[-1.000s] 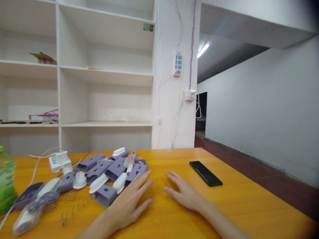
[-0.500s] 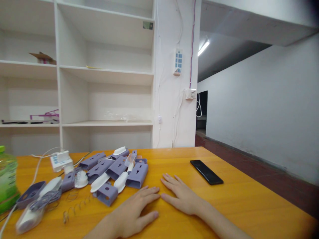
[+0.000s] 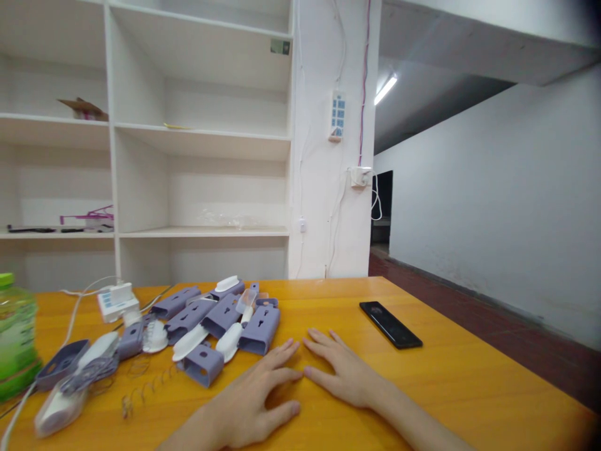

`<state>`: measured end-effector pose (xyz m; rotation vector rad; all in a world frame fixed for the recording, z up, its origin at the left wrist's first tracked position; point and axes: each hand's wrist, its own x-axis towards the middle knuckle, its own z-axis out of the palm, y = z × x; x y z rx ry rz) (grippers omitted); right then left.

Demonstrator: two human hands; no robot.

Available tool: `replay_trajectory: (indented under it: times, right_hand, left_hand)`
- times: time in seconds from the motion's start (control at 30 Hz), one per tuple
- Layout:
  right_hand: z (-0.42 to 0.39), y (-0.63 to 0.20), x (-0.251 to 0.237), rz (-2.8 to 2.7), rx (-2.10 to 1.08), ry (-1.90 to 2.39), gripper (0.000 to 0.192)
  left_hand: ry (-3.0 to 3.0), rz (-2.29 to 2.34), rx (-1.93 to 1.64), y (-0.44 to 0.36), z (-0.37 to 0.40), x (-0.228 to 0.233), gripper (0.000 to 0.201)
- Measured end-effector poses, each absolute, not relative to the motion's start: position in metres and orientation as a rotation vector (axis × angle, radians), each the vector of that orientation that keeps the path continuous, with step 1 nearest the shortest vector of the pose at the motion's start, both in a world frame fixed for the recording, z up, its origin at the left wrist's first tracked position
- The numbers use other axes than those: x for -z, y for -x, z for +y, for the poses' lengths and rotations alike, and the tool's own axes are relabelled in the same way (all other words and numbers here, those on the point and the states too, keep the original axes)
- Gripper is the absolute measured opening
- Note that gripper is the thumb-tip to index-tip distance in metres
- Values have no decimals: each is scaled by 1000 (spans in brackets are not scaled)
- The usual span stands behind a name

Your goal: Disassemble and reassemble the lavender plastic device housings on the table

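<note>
Left hand (image 3: 253, 398), right hand (image 3: 345, 371): fingers spread, empty, drawn closer together over table (image 3: 436, 394); purple holders (image 3: 267, 331) unheld

Here's one left hand (image 3: 258, 396), one right hand (image 3: 345, 373), that's two! One black smartphone (image 3: 390, 324), one bottle (image 3: 16, 341), two power strips (image 3: 337, 116), and purple plastic housings (image 3: 260, 330), overlapping, too jumbled to tally exactly!

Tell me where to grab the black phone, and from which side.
Likely best by its long edges, near the middle, with the right hand coming from above on the near side. The phone lies flat and thin on the table, so its underside is out of reach, while both long edges are exposed.
</note>
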<state>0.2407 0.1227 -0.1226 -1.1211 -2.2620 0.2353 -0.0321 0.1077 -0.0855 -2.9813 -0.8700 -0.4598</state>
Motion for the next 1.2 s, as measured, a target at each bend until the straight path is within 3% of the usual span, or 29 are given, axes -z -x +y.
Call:
replay_trajectory:
  times: [0.07,0.57,0.87,1.0,1.1,1.2]
  right_hand:
    - [123,-241,123,-2229,-227,1120,75]
    - [123,-240,125,-2197,-174,1127,64]
    - [125,-239,128,-2157,-158,1120,65]
    - [123,-239,129,-2114,-143,1080,51]
    - [121,-238,129,-2039,-134,1053,54]
    - [121,-235,125,-1959,-36,1019,39]
  left_hand:
    - [2981,-927,466,32,108,86,64]
    - [2930,-876,497,31,109,89,51]
    - [2980,-899,545,28,105,85,54]
    - [2981,-899,534,28,105,85,43]
    - [2965,-915,558,28,105,85,53]
    - [2937,-884,621,25,101,83,50]
